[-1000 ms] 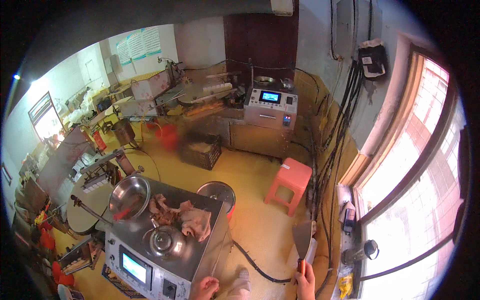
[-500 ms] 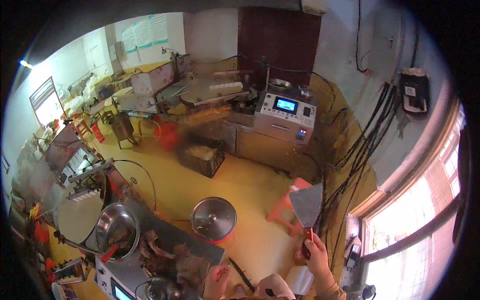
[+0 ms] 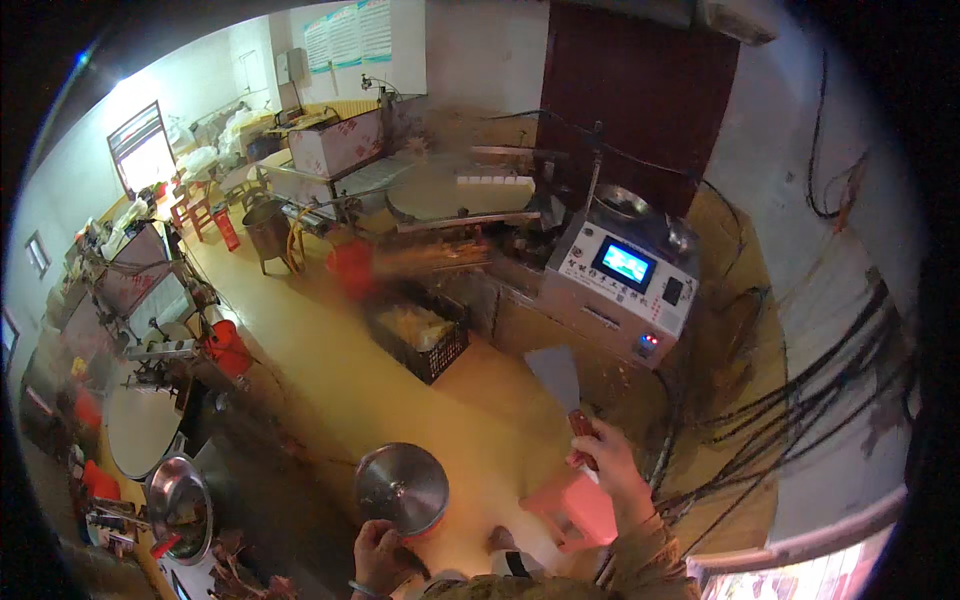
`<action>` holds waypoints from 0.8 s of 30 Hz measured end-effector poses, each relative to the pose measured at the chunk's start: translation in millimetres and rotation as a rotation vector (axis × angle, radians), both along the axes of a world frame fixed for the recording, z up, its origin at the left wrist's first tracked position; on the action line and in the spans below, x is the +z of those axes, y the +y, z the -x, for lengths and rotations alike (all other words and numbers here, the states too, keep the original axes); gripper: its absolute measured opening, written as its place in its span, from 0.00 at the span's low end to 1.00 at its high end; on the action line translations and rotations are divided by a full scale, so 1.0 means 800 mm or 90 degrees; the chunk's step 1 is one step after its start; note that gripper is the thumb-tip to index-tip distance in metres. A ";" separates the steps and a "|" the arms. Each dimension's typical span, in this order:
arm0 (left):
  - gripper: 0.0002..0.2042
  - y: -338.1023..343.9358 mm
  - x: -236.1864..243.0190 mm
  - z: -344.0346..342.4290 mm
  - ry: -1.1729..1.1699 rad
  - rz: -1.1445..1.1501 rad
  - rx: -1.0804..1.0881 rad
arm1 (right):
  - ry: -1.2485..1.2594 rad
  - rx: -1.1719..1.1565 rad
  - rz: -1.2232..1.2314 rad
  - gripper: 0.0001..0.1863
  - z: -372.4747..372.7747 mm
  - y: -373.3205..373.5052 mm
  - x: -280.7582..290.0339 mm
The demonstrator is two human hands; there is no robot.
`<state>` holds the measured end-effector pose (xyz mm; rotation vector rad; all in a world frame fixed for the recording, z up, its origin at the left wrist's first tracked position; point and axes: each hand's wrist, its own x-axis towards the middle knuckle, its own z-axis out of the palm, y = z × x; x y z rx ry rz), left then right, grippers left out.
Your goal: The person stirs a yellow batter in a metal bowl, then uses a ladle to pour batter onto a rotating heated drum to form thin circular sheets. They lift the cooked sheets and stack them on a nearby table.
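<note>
My right hand [image 3: 617, 462] is wrapped round the reddish-brown handle of a wide scraper [image 3: 556, 377]. Its flat grey metal blade points up and away, over the yellow floor. At the lower edge, my left hand [image 3: 378, 560] has its fingers curled in; whether anything small is in them I cannot make out. A round metal lid [image 3: 402, 482] lies on a red bucket just beyond that hand. Below the right hand and forearm stands a pink plastic stool [image 3: 572, 508].
A metal machine with a lit screen [image 3: 625, 263] stands ahead right, beside a round griddle [image 3: 440, 198]. A black crate [image 3: 425, 350] sits on the floor before them. A steel bowl [image 3: 180, 510] is at lower left. Black cables [image 3: 800, 395] hang along the right wall.
The view has turned right, toward the machine and griddle. My right hand still holds the scraper, now tilted further left. My left hand is now nearer the lid.
</note>
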<state>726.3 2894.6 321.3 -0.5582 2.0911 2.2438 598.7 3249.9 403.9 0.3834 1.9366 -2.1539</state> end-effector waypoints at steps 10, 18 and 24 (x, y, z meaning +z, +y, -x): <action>0.06 0.051 -0.067 0.236 -0.099 0.011 0.029 | 0.079 0.080 0.015 0.22 0.319 0.108 0.005; 0.07 0.058 -0.146 0.548 -0.066 -0.037 -0.009 | 0.094 0.112 0.074 0.18 0.630 0.135 0.011; 0.06 0.015 -0.158 0.719 -0.120 -0.054 0.021 | 0.201 0.034 -0.465 0.23 0.910 0.121 -0.006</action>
